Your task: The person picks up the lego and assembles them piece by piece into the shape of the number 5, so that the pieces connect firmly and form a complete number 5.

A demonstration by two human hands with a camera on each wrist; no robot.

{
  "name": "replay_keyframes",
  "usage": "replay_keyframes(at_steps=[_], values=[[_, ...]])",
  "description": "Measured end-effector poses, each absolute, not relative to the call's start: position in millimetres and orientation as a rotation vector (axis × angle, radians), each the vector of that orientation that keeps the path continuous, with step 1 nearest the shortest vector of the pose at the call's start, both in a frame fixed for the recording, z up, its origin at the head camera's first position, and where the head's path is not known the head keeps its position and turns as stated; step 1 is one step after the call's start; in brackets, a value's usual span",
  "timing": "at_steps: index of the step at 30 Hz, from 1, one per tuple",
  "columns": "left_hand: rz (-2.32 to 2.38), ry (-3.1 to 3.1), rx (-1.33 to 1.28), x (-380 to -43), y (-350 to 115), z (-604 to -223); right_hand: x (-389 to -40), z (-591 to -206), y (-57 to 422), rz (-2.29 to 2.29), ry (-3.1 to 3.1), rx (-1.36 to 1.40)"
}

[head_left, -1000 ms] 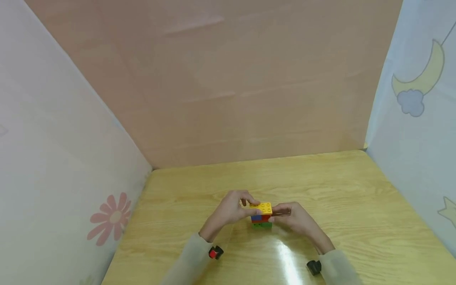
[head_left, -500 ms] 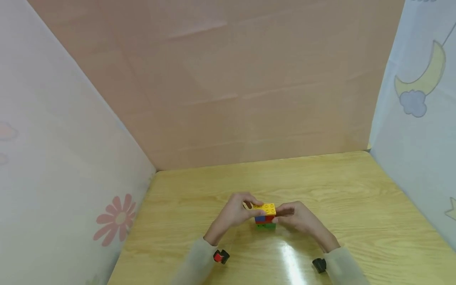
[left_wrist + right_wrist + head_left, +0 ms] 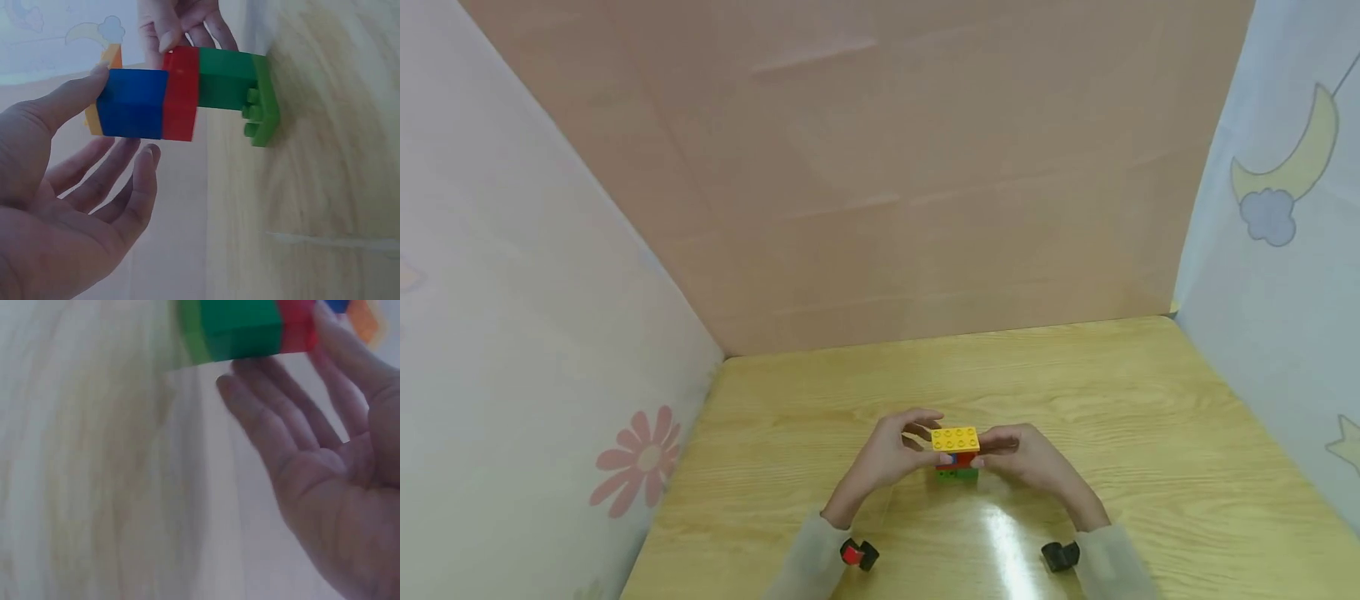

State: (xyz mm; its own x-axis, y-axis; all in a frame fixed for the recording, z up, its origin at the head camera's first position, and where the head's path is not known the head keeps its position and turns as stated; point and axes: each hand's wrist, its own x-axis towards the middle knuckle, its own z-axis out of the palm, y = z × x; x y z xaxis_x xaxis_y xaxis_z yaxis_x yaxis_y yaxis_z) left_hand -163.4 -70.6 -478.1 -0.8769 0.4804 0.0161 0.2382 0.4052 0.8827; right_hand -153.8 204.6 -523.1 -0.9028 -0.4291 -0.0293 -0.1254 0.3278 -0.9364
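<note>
A small stack of toy building bricks stands on the table, topped by a yellow studded plate (image 3: 955, 439). Below the yellow come a blue brick (image 3: 132, 103), a red brick (image 3: 181, 94), a dark green brick (image 3: 226, 78) and a light green studded base (image 3: 265, 103). My left hand (image 3: 887, 450) is at the stack's left, thumb at the blue brick by the yellow plate and fingers spread loosely behind. From the right, my right hand (image 3: 1026, 458) pinches the red brick between thumb and index finger; its other fingers extend beside the dark green brick (image 3: 244, 328).
The wooden table (image 3: 1075, 383) has a bright glare streak in front of the stack. A plain tan panel (image 3: 925, 208) closes off the back, with pale printed walls at left (image 3: 535, 292) and right (image 3: 1285, 317).
My left hand's fingers have loosened and lifted away from the yellow plate, with its thumb lower at the front. The right hand keeps its hold on the stack.
</note>
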Motion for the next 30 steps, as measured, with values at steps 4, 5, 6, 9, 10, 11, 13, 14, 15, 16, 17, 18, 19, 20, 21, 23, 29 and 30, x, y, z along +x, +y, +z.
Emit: replay_keyframes(at_steps=[4, 5, 6, 9, 10, 11, 13, 14, 15, 16, 17, 18, 19, 20, 21, 23, 29, 30], values=[[1.55, 2.384, 0.581, -160, -74, -489, -151, -520, 204, -1.628, 2.301, -0.498], [1.569, 2.378, 0.572, -160, -75, -491, -150, -521, 204, -1.635, 2.299, -0.498], [1.586, 2.373, 0.561, -159, -76, -494, -150, -521, 204, -1.64, 2.3, -0.498], [1.615, 2.369, 0.534, -157, -76, -500, -149, -525, 203, -1.663, 2.269, -0.495], [1.619, 2.372, 0.526, -157, -77, -501, -148, -527, 202, -1.666, 2.265, -0.496], [1.623, 2.374, 0.52, -156, -77, -502, -148, -528, 202, -1.669, 2.26, -0.5], [1.63, 2.377, 0.511, -156, -77, -504, -147, -531, 202, -1.675, 2.246, -0.506], [1.633, 2.375, 0.507, -156, -76, -504, -147, -532, 201, -1.677, 2.245, -0.511], [1.636, 2.374, 0.503, -155, -76, -505, -147, -532, 201, -1.68, 2.253, -0.512], [1.636, 2.375, 0.501, -155, -76, -505, -147, -533, 201, -1.684, 2.258, -0.513], [1.639, 2.373, 0.5, -155, -76, -505, -146, -533, 201, -1.689, 2.263, -0.514], [1.642, 2.371, 0.499, -155, -76, -505, -146, -533, 201, -1.693, 2.266, -0.515], [1.643, 2.367, 0.498, -155, -76, -506, -146, -533, 201, -1.699, 2.266, -0.515], [1.644, 2.364, 0.498, -155, -76, -506, -145, -533, 201, -1.705, 2.265, -0.515], [1.645, 2.361, 0.496, -155, -76, -506, -145, -533, 201, -1.709, 2.265, -0.515], [1.657, 2.349, 0.492, -155, -76, -507, -145, -533, 200, -1.716, 2.262, -0.517], [1.699, 2.313, 0.471, -155, -74, -510, -144, -532, 201, -1.711, 2.276, -0.504], [1.7, 2.31, 0.467, -155, -74, -510, -143, -531, 202, -1.708, 2.283, -0.5]])
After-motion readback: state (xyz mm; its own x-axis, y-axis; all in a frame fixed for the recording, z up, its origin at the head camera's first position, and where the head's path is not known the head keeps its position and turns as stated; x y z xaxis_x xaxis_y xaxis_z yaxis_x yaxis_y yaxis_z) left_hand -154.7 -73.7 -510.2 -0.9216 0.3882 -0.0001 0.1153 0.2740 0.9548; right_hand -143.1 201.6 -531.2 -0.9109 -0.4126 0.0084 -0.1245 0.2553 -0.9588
